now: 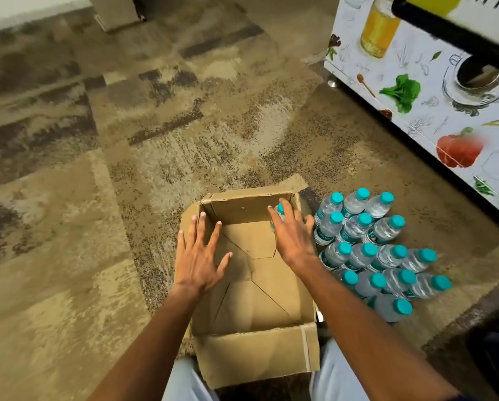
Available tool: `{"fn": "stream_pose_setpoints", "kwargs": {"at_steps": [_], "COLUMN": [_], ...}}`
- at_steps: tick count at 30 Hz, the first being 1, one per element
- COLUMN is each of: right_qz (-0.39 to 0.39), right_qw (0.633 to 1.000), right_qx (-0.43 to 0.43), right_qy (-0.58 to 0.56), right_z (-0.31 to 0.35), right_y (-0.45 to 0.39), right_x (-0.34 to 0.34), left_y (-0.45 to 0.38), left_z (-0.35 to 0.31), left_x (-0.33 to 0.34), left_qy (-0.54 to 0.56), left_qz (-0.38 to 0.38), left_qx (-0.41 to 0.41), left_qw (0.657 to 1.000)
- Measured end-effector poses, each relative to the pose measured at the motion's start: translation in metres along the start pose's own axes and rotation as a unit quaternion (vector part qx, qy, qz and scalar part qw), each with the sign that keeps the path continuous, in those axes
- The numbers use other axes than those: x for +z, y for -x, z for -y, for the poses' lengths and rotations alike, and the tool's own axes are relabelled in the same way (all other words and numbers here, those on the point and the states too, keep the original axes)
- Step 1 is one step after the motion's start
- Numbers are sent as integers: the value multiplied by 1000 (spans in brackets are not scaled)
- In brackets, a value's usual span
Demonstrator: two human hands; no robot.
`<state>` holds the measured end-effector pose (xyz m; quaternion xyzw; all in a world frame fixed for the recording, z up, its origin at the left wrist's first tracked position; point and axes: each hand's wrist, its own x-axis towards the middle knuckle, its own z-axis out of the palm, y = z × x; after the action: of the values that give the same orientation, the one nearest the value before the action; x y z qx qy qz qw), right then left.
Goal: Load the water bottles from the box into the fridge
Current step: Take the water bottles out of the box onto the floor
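An open cardboard box (257, 351) sits on the carpet between my knees, its bottom bare. My right hand (293, 235) reaches into the box's far right corner and its fingers wrap around one water bottle (279, 211) with a teal cap. My left hand (197, 256) hovers over the box's left side, fingers spread and holding nothing. Several clear water bottles with teal caps (372, 250) stand grouped on the floor right of the box. The fridge (433, 82), printed with food pictures, stands at the upper right.
Patterned brown carpet (126, 140) covers the floor to the left and ahead. A cardboard-coloured object (115, 11) stands at the far top. A dark edge (451, 27) of the fridge crosses the top right corner.
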<state>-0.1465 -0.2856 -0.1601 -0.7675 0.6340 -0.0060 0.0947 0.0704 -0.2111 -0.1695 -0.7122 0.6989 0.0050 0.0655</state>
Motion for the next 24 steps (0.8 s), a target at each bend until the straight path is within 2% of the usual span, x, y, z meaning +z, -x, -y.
{"fn": "stream_pose_setpoints", "kwargs": {"at_steps": [4, 9, 17, 24], "right_qz": [-37, -2, 6, -13], "right_qw": [999, 1000, 995, 983], "right_qx": [-2, 2, -20, -41], "right_qy": [22, 19, -102, -179], "right_z": [4, 6, -3, -9], "right_y": [-1, 1, 20, 54], "right_x": [2, 3, -27, -85], "left_y": [1, 1, 15, 26], "left_z": [2, 0, -9, -43], "left_x": [7, 8, -19, -61], "left_qy": [15, 30, 27, 76], "left_qz": [-8, -9, 26, -16], "left_qx": [-5, -3, -2, 15], "left_qw": [1000, 999, 999, 997]}}
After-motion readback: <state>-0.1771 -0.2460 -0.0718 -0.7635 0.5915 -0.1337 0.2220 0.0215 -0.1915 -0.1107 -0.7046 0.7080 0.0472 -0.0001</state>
